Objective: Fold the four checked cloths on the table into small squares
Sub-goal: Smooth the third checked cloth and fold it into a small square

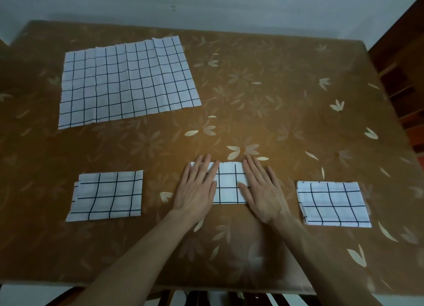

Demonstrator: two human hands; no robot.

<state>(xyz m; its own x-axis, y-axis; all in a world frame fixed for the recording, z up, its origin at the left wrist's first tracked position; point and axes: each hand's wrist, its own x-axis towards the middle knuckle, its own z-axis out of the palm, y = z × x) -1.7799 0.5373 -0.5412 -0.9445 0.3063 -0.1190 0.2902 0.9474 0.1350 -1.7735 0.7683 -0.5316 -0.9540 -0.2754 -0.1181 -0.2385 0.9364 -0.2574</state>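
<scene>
With the left hand (197, 188) and right hand (263, 191) pressing flat, neither in a grip, on the middle folded cloth (229, 184) near the table (275, 99) front, its layers, seemingly loose, may spring open once released.

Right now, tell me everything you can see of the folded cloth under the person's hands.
The middle folded cloth is white fabric with a thin dark grid, folded into a small rectangle lying flat on the brown floral tablecloth, near the front edge, between two other folded cloths. The left hand and the right hand press flat on its two ends with straight fingers, covering both sides, so only the centre strip shows. Its layers cannot be counted.
</scene>
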